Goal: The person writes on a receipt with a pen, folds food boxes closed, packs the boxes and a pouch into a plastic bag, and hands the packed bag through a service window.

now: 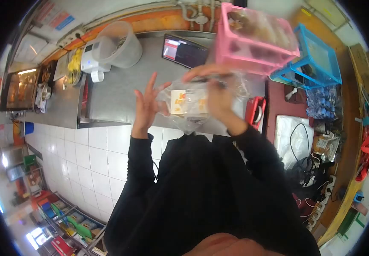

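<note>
A clear plastic bag with a white box with orange-yellow lettering inside it is at the near edge of the steel counter, in front of my body. My left hand is at the bag's left side, its fingers spread and pointing away from me. Curved over the bag's right part, my right hand grips the plastic, and loose film sticks out to the right past it. The right fingertips are partly blurred.
A tablet stands at the back of the steel counter. To its right are a pink crate and a blue basket. Leftward stand a clear tub and a white printer. Bottles and plastic sheets lie right.
</note>
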Demonstrator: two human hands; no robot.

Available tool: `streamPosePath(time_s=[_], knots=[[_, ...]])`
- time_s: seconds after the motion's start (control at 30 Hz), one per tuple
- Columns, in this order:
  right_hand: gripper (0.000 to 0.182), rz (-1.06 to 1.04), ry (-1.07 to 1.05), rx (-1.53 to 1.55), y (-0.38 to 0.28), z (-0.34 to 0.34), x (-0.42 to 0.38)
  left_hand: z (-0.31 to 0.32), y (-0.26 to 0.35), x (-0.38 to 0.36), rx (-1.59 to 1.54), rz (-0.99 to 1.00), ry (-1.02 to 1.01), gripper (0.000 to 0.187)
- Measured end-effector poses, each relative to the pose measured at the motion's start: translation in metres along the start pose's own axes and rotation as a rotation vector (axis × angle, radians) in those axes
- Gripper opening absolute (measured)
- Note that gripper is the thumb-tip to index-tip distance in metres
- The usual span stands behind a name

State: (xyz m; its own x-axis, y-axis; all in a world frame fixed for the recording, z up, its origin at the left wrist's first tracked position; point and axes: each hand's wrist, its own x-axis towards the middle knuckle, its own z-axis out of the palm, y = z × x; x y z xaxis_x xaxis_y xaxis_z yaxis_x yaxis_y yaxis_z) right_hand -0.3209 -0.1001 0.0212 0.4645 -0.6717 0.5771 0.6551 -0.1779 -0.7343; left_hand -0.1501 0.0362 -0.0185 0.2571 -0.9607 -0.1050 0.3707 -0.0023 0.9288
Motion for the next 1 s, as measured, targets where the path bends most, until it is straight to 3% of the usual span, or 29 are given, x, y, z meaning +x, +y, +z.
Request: streamPosePath(time_s=[0.03, 0.1, 0.13, 0.2, 0.23, 0.3, 0.33, 0.47, 0.53, 0.57, 0.63, 0.7, 0.8, 0.87, 0.93, 0.97, 1.0], knots=[[0.021, 0.197, 0.037, -0.005, 0.03, 0.018, -0.018, -0.007, 0.0, -0.005, -0.01, 0.005, 0.008, 0.102], [0.02, 0.408, -0.059, -0.082, 0.089, 0.026, -0.058, -0.018, 0.001, -0.014, -0.143, 0.039, -0.014, 0.11], [0.02, 0.417, -0.073, -0.089, 0.105, 0.025, -0.069, -0.021, 0.005, -0.021, -0.145, 0.023, 0.002, 0.114], [0.023, 0.896, -0.418, -0.415, 0.123, 0.012, -0.09, -0.028, 0.004, -0.03, -0.201, 0.021, 0.002, 0.114], [0.023, 0.906, -0.425, -0.419, 0.134, 0.005, -0.106, -0.033, 0.003, -0.034, -0.239, 0.017, -0.012, 0.115], [0.035, 0.847, -0.916, -0.887, 0.141, -0.007, -0.129, -0.041, -0.003, -0.039, -0.246, 0.02, -0.035, 0.114], [0.035, 0.856, -0.919, -0.889, 0.138, -0.01, -0.135, -0.043, -0.005, -0.041, -0.246, 0.021, -0.064, 0.113], [0.056, 0.459, -1.14, -1.559, 0.07, -0.007, -0.082, -0.053, 0.002, -0.045, -0.15, -0.024, 0.023, 0.103], [0.06, 0.653, -1.336, -1.883, 0.04, -0.025, -0.044, -0.077, 0.01, -0.041, 0.332, -0.11, 0.105, 0.078], [0.061, 0.76, -1.415, -1.991, 0.021, -0.028, -0.02, -0.077, 0.016, -0.043, 0.333, -0.111, 0.098, 0.078], [0.052, 0.681, -1.307, -1.865, -0.017, -0.033, 0.001, -0.073, 0.038, -0.043, 0.207, -0.114, 0.081, 0.058], [0.032, 0.217, -1.44, -1.695, -0.042, -0.025, 0.003, -0.065, 0.064, -0.043, 0.225, -0.093, 0.005, 0.057], [0.017, 0.141, -1.306, -1.627, -0.047, -0.009, 0.004, -0.049, 0.067, -0.031, 0.22, -0.021, -0.107, 0.061], [0.018, 0.156, -1.258, -1.557, -0.041, -0.012, 0.0, -0.047, 0.065, -0.022, 0.193, 0.044, -0.138, 0.066], [0.021, 0.16, -1.211, -1.489, -0.033, -0.023, -0.005, -0.051, 0.063, -0.014, 0.799, 0.168, -0.164, 0.088], [0.035, 0.226, -1.113, -1.388, -0.032, -0.034, -0.011, -0.061, 0.065, -0.013, 0.8, 0.172, -0.162, 0.088], [0.05, 0.29, -1.016, -1.283, -0.033, -0.042, -0.014, -0.081, 0.068, -0.017, 0.94, 0.162, -0.162, 0.107]])
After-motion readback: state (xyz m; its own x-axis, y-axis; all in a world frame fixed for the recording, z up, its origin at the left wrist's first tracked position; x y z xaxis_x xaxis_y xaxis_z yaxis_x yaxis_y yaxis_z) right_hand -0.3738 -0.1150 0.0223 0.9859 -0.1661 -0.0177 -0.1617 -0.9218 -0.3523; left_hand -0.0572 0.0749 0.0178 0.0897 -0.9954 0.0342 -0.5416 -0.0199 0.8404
